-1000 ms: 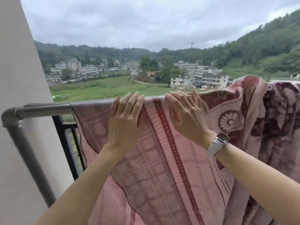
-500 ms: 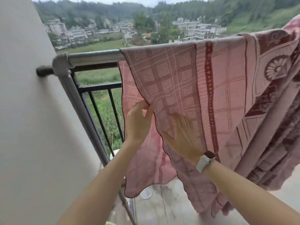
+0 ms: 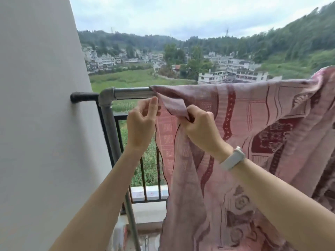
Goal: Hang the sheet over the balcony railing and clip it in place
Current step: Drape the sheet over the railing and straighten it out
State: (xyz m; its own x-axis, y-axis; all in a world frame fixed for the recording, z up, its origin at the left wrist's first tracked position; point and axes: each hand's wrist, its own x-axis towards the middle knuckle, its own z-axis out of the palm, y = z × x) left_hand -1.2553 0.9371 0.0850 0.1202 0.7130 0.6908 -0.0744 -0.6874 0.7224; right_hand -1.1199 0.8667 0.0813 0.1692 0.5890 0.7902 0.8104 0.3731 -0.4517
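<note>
A pink patterned sheet (image 3: 253, 115) hangs over the grey metal railing pipe (image 3: 132, 93) and covers it from the middle to the right edge of the view. My right hand (image 3: 199, 129) grips a folded-over flap at the sheet's upper left corner, just below the rail. My left hand (image 3: 143, 122) is beside it, fingers and thumb pinching the sheet's dark-hemmed left edge under the bare stretch of pipe. No clip shows in either hand or on the rail.
A white wall (image 3: 36, 115) stands close on the left, with the pipe's black end fixed into it. The grey upright post (image 3: 108, 127) and black balcony bars (image 3: 143, 171) run down below the rail. Beyond lie fields and buildings.
Both hands rose from the lower hanging part of the sheet to its top left corner at the rail. The right hand now grips a folded flap; the view tilted back up.
</note>
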